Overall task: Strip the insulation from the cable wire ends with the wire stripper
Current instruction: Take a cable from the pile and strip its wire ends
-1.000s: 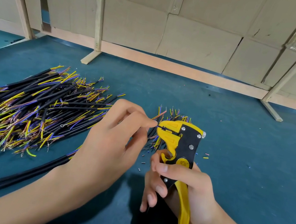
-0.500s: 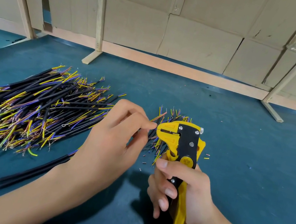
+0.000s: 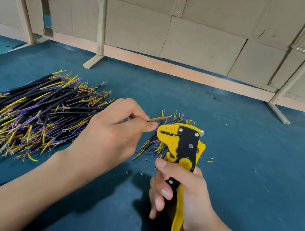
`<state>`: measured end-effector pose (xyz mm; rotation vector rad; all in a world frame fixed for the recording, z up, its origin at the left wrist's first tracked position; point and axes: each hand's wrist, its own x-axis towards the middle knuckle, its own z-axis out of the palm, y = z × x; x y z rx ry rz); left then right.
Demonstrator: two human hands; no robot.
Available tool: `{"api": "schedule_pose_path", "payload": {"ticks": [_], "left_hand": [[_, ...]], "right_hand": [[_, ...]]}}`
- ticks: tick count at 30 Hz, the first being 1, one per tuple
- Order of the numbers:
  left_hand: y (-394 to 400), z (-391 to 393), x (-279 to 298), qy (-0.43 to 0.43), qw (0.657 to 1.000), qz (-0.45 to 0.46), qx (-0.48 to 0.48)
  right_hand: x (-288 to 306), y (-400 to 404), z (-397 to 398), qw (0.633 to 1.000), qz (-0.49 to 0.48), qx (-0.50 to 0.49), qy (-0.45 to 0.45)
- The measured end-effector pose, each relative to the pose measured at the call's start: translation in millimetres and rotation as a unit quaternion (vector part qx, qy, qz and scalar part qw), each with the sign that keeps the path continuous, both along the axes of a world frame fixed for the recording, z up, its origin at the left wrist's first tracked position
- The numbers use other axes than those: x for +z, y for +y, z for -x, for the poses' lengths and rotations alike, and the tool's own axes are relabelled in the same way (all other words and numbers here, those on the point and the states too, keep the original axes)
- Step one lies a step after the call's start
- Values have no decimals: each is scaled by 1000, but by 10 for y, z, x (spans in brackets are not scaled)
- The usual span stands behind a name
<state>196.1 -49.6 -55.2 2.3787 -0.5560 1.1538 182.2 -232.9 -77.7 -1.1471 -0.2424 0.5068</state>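
Note:
My right hand [image 3: 184, 196] grips the handles of a yellow and black wire stripper [image 3: 182, 152], held upright with its jaws facing left. My left hand [image 3: 112, 135] pinches the thin coloured wires [image 3: 159, 118] of one cable, their tips right at the stripper's jaws. The cable's black sheath runs back under my left palm and is mostly hidden. A small bunch of cables [image 3: 175, 117] lies behind the stripper head.
A large pile of black cables with yellow, blue and purple wire ends [image 3: 27, 115] covers the left of the blue table [image 3: 258, 172]. Small insulation scraps [image 3: 210, 160] lie around the stripper. Cardboard panels on a wooden frame [image 3: 175, 69] close off the back.
My right hand has squeezed the stripper's handles together and the tool now stands more upright. My left hand stays at the jaws with the wires.

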Motion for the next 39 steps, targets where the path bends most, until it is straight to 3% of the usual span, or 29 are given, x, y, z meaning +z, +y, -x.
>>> {"api": "schedule_pose_path", "payload": {"ticks": [2, 3, 5, 7, 10, 14, 39], "left_hand": [[253, -81, 130, 63, 992, 24, 106], [463, -121, 183, 65, 979, 81, 174], [801, -71, 267, 12, 953, 197, 228], [778, -41, 257, -30, 963, 193, 186], [398, -5, 125, -75, 993, 53, 73], [218, -1, 29, -39, 999, 2, -6], [163, 45, -16, -44, 999, 4, -22]], "right_hand": [[1, -35, -7, 999, -32, -27, 5], [9, -51, -16, 998, -47, -42, 17], [15, -49, -18, 997, -53, -50, 36], [-6, -14, -32, 998, -36, -45, 11], [-29, 16, -19, 999, -46, -16, 8], [-32, 10, -33, 996, -85, -3, 28], [-24, -96, -103, 983, -75, 166, -3]]}}
